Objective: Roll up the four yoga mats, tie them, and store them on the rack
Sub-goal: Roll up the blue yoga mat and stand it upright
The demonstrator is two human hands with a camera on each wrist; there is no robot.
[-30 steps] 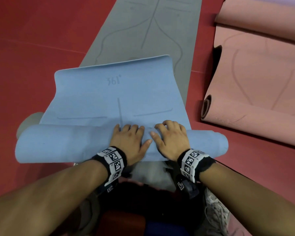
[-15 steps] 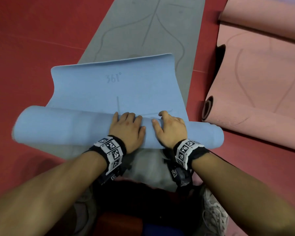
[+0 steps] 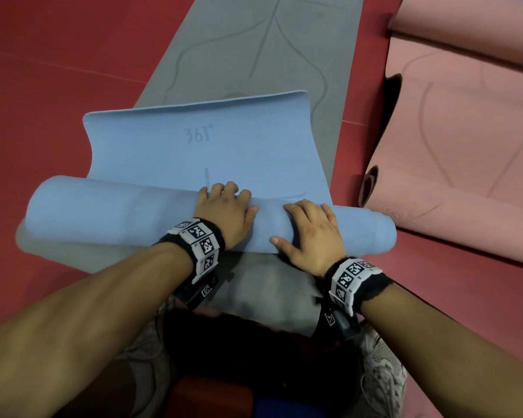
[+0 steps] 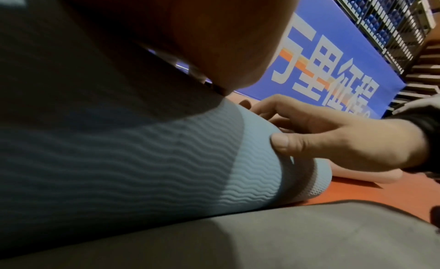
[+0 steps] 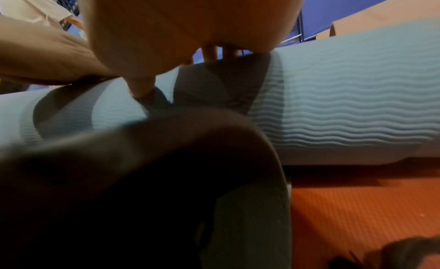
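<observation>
A gym or sports hall. The red floor (image 3: 58, 86) has a ribbed, rubbery texture. Yoga mats lie across it: a blue mat (image 3: 200, 152) half rolled on a flat grey mat (image 3: 254, 49), with pink mats (image 3: 465, 131) beside them. A blue padded wall banner (image 4: 333, 69) carries large white Chinese lettering, near wire storage racks (image 4: 385, 24).

Matt blue foam mat (image 4: 250, 160) with wavy ribbing, smooth matt grey mat (image 3: 254, 40)
</observation>
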